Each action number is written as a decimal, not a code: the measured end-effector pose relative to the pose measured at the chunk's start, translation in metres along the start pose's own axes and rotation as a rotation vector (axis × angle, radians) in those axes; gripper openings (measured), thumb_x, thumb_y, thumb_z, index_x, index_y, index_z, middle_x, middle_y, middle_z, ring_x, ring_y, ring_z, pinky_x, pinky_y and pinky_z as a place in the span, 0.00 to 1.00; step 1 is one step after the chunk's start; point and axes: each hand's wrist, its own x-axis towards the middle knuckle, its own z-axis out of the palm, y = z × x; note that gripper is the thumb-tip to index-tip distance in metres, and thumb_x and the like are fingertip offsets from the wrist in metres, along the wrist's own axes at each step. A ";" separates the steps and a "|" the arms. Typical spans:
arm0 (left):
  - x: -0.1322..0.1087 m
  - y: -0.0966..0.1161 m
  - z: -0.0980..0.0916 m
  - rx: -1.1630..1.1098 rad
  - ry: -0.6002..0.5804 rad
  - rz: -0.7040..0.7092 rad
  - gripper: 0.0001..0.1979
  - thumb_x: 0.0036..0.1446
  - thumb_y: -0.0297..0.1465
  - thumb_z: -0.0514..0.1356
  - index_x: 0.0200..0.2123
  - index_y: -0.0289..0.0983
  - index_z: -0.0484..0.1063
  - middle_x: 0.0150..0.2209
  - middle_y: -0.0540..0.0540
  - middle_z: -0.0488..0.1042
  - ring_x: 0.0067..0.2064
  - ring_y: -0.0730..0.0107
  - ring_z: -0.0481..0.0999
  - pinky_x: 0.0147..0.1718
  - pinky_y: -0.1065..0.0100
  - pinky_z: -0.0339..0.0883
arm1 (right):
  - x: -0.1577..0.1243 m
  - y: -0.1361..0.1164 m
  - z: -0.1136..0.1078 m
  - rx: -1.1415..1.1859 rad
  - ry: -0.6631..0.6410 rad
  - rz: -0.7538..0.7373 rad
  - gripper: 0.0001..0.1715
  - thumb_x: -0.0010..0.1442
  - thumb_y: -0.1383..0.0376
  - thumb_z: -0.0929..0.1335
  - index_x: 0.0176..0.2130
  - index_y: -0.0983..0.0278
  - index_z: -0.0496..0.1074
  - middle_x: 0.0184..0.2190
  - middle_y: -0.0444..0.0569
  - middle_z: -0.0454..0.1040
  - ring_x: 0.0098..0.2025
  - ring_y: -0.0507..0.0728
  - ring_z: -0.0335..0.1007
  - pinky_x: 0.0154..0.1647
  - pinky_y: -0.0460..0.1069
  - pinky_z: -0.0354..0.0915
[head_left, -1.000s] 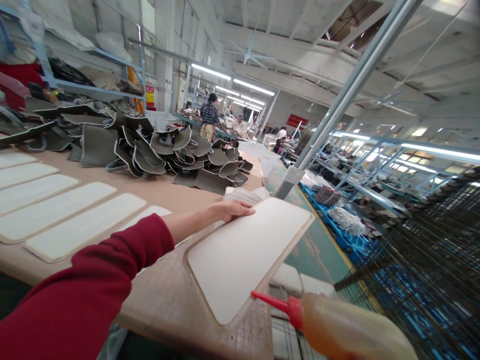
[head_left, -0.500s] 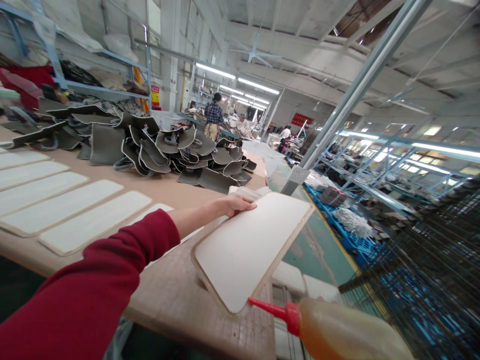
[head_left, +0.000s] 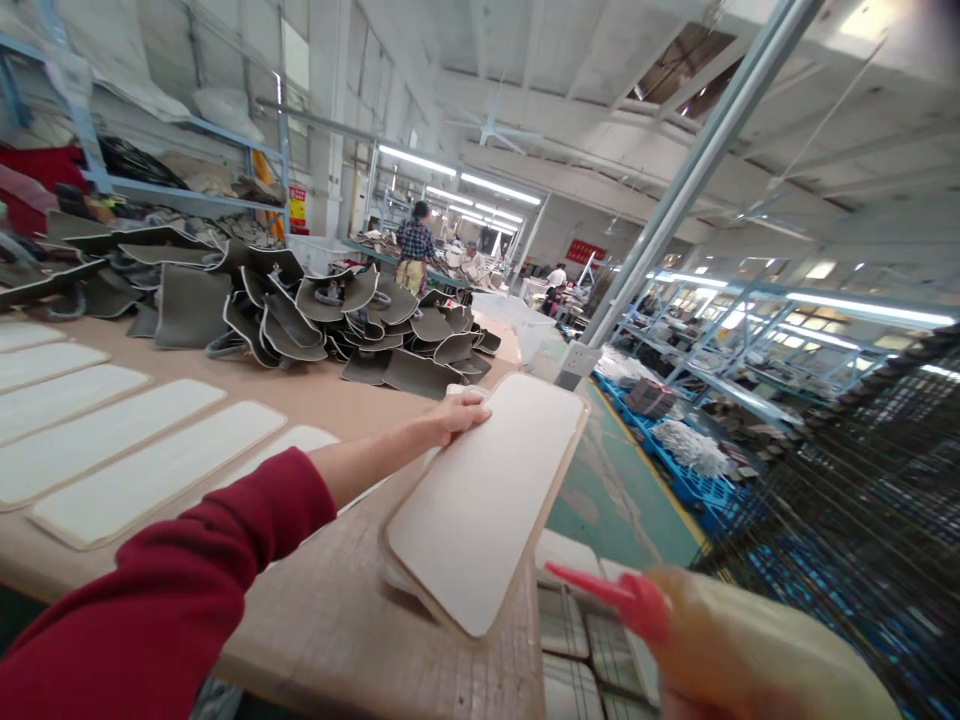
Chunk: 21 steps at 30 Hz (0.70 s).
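Note:
My left hand [head_left: 463,414] is closed on the upper left edge of a white panel [head_left: 491,500], thumb on top. This rounded rectangular panel has a narrow tan border and lies tilted at the table's corner, over another panel's edge. At lower right, my right hand [head_left: 690,700] grips a squeeze bottle [head_left: 780,640] of amber liquid; most of that hand is hidden by the bottle or out of frame. The bottle's red nozzle [head_left: 600,588] points left, apart from the panel's right edge. More white panels [head_left: 161,470] lie in a row on the table to the left.
Curved dark grey pieces [head_left: 360,320] are heaped along the table's [head_left: 352,590] far side. Below its right edge sit stacked panels [head_left: 570,630]. A slanted metal post [head_left: 660,200] rises beyond the corner. Blue crates [head_left: 697,485] line the green floor; a person [head_left: 415,245] stands far off.
The nozzle tip has drawn away from the panel's lower right edge, as the bottle moved right. My left hand still grips the panel. The view has shifted slightly.

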 end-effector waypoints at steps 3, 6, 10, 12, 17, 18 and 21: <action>-0.012 -0.007 0.014 0.048 -0.027 0.032 0.24 0.44 0.31 0.67 0.48 0.38 0.74 0.32 0.49 0.78 0.35 0.62 0.77 0.32 0.67 0.70 | 0.037 0.001 0.006 0.300 0.178 0.091 0.33 0.52 0.48 0.72 0.52 0.62 0.66 0.51 0.52 0.68 0.49 0.60 0.69 0.50 0.58 0.69; -0.024 -0.012 0.026 0.039 -0.149 0.029 0.26 0.43 0.35 0.67 0.48 0.38 0.73 0.30 0.49 0.78 0.33 0.61 0.77 0.30 0.67 0.70 | 0.058 0.008 0.008 0.461 0.310 0.162 0.31 0.41 0.59 0.79 0.44 0.62 0.70 0.45 0.49 0.70 0.44 0.54 0.70 0.46 0.46 0.69; -0.032 -0.013 0.033 -0.053 -0.310 0.056 0.24 0.40 0.38 0.69 0.42 0.36 0.75 0.30 0.47 0.78 0.32 0.64 0.76 0.31 0.67 0.70 | 0.063 0.022 0.004 0.449 0.351 0.221 0.30 0.40 0.62 0.80 0.42 0.64 0.70 0.38 0.47 0.70 0.38 0.51 0.69 0.40 0.42 0.69; -0.032 -0.011 0.034 -0.082 -0.328 0.042 0.22 0.40 0.38 0.67 0.41 0.37 0.75 0.31 0.47 0.78 0.33 0.64 0.76 0.31 0.67 0.70 | 0.064 0.028 0.001 0.438 0.375 0.233 0.28 0.41 0.62 0.79 0.41 0.64 0.70 0.36 0.46 0.69 0.37 0.50 0.69 0.38 0.41 0.69; -0.035 -0.011 0.040 -0.041 -0.391 0.054 0.24 0.33 0.26 0.59 0.40 0.37 0.76 0.30 0.49 0.78 0.33 0.62 0.76 0.30 0.68 0.69 | 0.055 0.045 -0.006 0.416 0.351 0.207 0.27 0.46 0.61 0.78 0.43 0.63 0.68 0.39 0.47 0.70 0.38 0.50 0.70 0.38 0.42 0.70; -0.035 -0.012 0.041 -0.025 -0.408 0.063 0.26 0.31 0.24 0.58 0.40 0.37 0.76 0.29 0.49 0.78 0.32 0.62 0.76 0.29 0.68 0.69 | 0.047 0.050 -0.006 0.388 0.344 0.187 0.26 0.47 0.61 0.77 0.43 0.63 0.68 0.39 0.47 0.70 0.37 0.50 0.71 0.36 0.42 0.70; -0.031 -0.011 0.040 -0.014 -0.430 0.051 0.28 0.29 0.22 0.57 0.40 0.36 0.76 0.27 0.50 0.77 0.30 0.64 0.75 0.28 0.68 0.69 | 0.009 0.063 -0.004 0.198 0.290 0.060 0.22 0.52 0.57 0.74 0.42 0.65 0.67 0.35 0.49 0.72 0.31 0.53 0.72 0.26 0.45 0.71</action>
